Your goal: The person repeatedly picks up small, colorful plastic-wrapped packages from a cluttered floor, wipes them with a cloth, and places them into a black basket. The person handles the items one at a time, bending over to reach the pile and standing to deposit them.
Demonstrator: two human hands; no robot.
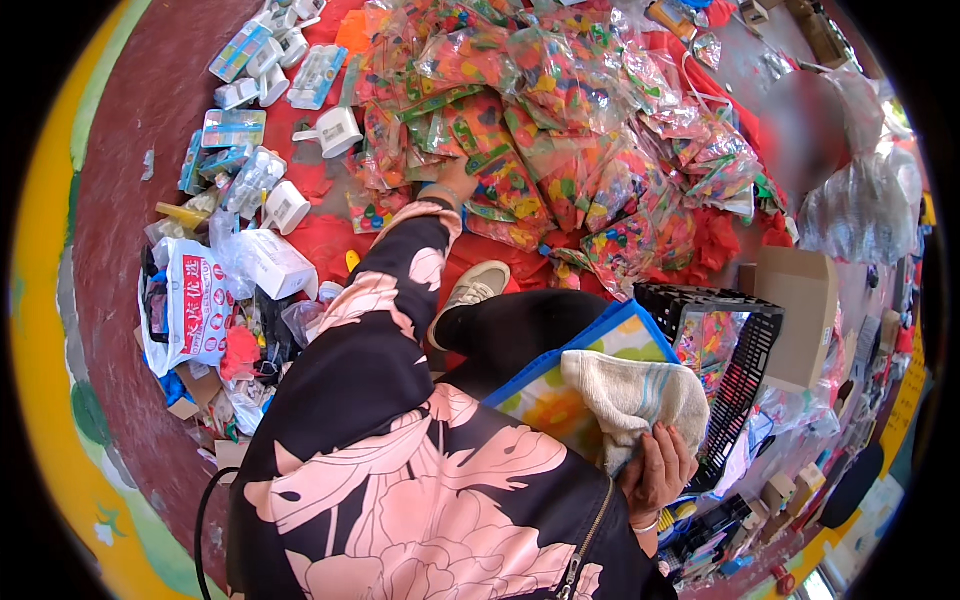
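My left hand (457,181) reaches forward from a floral sleeve to the edge of a large heap of clear plastic packets (520,150) with colourful contents. It touches the packets there, and its fingers are partly hidden among them. Near my right side, my right hand (660,466) closes on a beige cloth (640,400) with pale blue stripes. The cloth lies over a flowered, blue-edged piece of fabric (550,375) across my lap.
A black plastic crate (735,400) stands at my right, with an open cardboard box (790,315) beside it. White scoops (335,132), clear-lidded cases (233,128), a white box (278,262) and a printed carrier bag (195,310) lie at the left. My shoe (472,297) rests by the heap.
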